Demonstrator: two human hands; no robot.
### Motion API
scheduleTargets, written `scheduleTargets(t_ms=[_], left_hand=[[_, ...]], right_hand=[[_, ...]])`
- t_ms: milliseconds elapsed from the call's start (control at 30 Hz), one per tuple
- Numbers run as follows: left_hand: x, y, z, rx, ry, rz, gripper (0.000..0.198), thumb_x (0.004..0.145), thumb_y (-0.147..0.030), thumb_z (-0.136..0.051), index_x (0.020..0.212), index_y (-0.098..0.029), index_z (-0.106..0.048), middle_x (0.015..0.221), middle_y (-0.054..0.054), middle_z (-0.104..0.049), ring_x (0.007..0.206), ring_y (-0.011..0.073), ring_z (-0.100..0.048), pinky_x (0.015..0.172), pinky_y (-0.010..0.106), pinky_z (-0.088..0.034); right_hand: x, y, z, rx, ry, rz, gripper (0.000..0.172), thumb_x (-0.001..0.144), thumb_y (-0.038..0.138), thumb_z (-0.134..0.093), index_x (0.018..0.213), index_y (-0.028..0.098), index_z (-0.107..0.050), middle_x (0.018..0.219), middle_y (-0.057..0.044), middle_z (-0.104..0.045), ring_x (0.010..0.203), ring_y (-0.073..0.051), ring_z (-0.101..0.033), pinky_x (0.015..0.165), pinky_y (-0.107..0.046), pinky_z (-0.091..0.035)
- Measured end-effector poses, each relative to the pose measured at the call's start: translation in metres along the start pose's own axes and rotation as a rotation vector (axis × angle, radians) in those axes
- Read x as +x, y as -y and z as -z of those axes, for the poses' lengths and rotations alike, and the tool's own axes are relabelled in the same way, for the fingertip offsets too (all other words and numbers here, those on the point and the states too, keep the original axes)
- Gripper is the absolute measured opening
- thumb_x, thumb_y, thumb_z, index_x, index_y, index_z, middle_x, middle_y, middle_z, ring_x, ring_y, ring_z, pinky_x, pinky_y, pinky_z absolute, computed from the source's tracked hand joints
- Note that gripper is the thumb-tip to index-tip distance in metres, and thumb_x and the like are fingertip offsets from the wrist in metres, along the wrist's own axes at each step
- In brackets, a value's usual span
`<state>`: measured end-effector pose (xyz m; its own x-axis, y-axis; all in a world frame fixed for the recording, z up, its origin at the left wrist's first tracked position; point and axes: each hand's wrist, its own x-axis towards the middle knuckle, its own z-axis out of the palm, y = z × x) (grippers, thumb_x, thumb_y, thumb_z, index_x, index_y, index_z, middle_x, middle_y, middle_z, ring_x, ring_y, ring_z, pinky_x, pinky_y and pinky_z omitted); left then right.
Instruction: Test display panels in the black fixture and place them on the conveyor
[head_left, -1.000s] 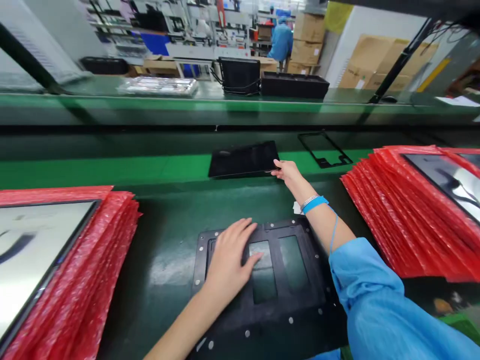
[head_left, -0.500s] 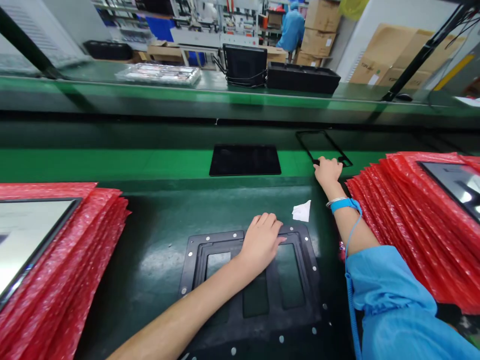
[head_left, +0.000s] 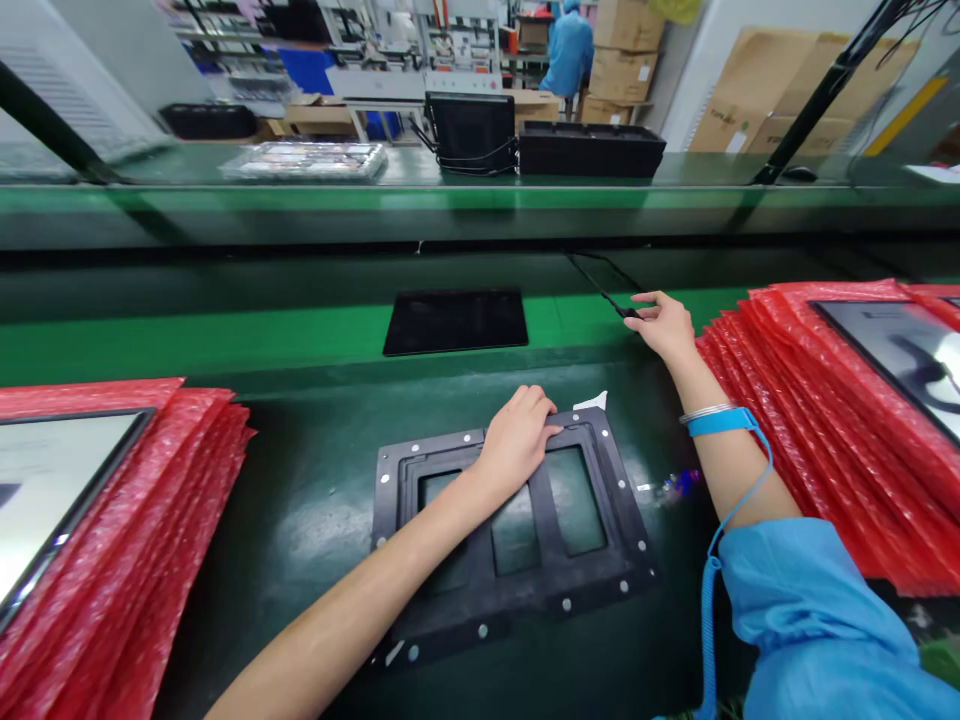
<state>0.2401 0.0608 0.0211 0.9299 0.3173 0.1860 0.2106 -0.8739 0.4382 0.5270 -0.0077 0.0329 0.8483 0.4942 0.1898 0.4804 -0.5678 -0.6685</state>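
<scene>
Right hand (head_left: 666, 325), off dark panel (head_left: 456, 322), now pinching thin black frame (head_left: 600, 288), tipping it up off bench's far strip. Left hand (head_left: 517, 437) sliding toward far edge of black fixture (head_left: 592, 585).

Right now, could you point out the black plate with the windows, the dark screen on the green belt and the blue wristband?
black plate (head_left: 619, 510): head view, its right rail beside the windows.
dark screen (head_left: 456, 322): head view, middle of its face.
blue wristband (head_left: 721, 421): head view, band on the right wrist.
</scene>
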Motion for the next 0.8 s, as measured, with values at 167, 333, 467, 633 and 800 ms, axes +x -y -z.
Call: scheduleTargets(t_ms=[167, 333, 467, 633, 800], left_hand=[[0.021, -0.007, -0.009, -0.049, 0.077, -0.046, 0.032, 0.091, -0.019, -0.065, 0.122, -0.02, -0.059, 0.121, 0.009, -0.064, 0.114, 0.0261, -0.056, 0.095, 0.041, -0.049], [0.024, -0.021, -0.023, -0.121, 0.125, -0.085, 0.034, 0.093, -0.013, -0.056, 0.126, -0.017, -0.063, 0.117, 0.01, -0.067, 0.112, 0.0254, -0.057, 0.098, 0.041, -0.048], [0.016, -0.024, -0.026, -0.203, 0.132, -0.106, 0.034, 0.093, -0.009, -0.054, 0.122, -0.016, -0.068, 0.116, 0.011, -0.069, 0.109, 0.0246, -0.059, 0.099, 0.04, -0.05], [0.0, -0.013, -0.008, -0.338, 0.131, -0.129, 0.05, 0.085, -0.004, -0.061, 0.13, -0.025, -0.065, 0.123, 0.006, -0.071, 0.112, 0.0201, -0.064, 0.102, 0.036, -0.05], [-0.046, 0.023, 0.04, -0.412, -0.078, 0.015, 0.058, 0.087, -0.011, -0.057, 0.144, -0.02, -0.052, 0.147, 0.012, -0.055, 0.136, 0.0249, -0.05, 0.116, 0.047, -0.036]], right_hand=[[-0.023, 0.006, 0.015, 0.247, -0.008, 0.13, 0.032, 0.069, 0.024, -0.07, 0.101, 0.021, -0.065, 0.095, -0.005, -0.071, 0.097, -0.026, -0.068, 0.091, -0.043, -0.054], [-0.065, 0.021, 0.039, 0.4, 0.031, 0.243, 0.036, 0.067, 0.031, -0.074, 0.101, 0.021, -0.064, 0.1, -0.007, -0.072, 0.104, -0.027, -0.067, 0.097, -0.044, -0.052], [-0.116, 0.032, 0.072, 0.456, 0.091, 0.316, 0.041, 0.069, 0.038, -0.076, 0.105, 0.022, -0.066, 0.107, -0.008, -0.071, 0.108, -0.029, -0.065, 0.1, -0.047, -0.05], [-0.196, 0.019, 0.129, 0.284, 0.133, 0.364, 0.037, 0.081, 0.046, -0.075, 0.111, 0.027, -0.068, 0.117, -0.007, -0.07, 0.113, -0.03, -0.064, 0.104, -0.049, -0.049], [-0.269, -0.029, 0.165, 0.033, 0.227, 0.54, 0.028, 0.093, 0.051, -0.063, 0.115, 0.034, -0.065, 0.122, -0.004, -0.069, 0.109, -0.031, -0.066, 0.096, -0.049, -0.053]])
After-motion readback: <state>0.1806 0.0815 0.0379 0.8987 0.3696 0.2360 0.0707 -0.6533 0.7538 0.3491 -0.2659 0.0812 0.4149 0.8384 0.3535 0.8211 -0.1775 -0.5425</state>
